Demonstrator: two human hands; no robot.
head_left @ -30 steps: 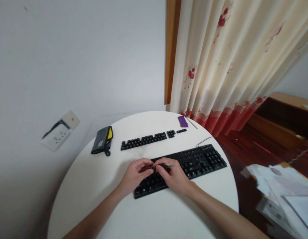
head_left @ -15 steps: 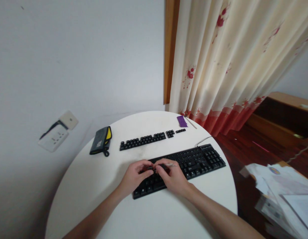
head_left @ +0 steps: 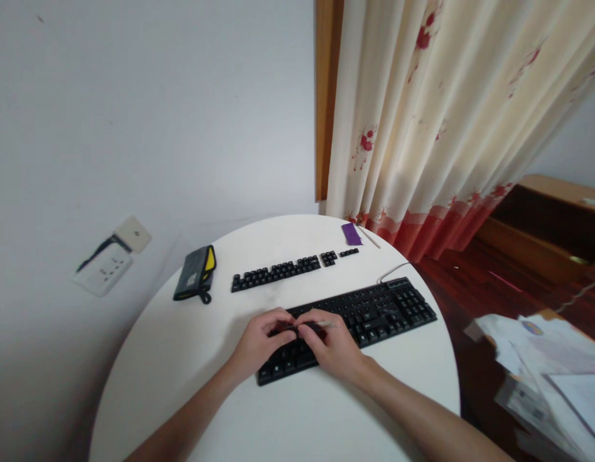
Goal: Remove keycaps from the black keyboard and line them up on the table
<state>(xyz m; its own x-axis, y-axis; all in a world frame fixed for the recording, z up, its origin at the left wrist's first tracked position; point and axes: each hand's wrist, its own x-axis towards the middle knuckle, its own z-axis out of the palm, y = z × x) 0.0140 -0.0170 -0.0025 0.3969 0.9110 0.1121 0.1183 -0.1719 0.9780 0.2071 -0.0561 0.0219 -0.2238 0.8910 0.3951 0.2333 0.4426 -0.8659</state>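
A black keyboard (head_left: 374,311) lies slanted across a round white table (head_left: 191,359). Both my hands rest over its left half. My right hand (head_left: 333,346) is closed in a pinch on a thin metal tool (head_left: 325,324) whose tip points at the keys. My left hand (head_left: 261,340) is curled beside it, its fingertips pinched at the same spot on the keys; what they hold is too small to name. Rows of loose black keycaps (head_left: 276,272) lie lined up behind the keyboard, apart from both hands.
A grey and yellow pouch (head_left: 196,274) sits at the table's left. A purple card (head_left: 351,234) and a thin stick lie at the far edge by the floral curtain (head_left: 422,122). Wall sockets (head_left: 104,269) are left; papers (head_left: 552,366) lie on the floor right.
Both hands stay on the keyboard's left half with only small finger shifts; the tool tip has dipped slightly. The camera has drifted a little.
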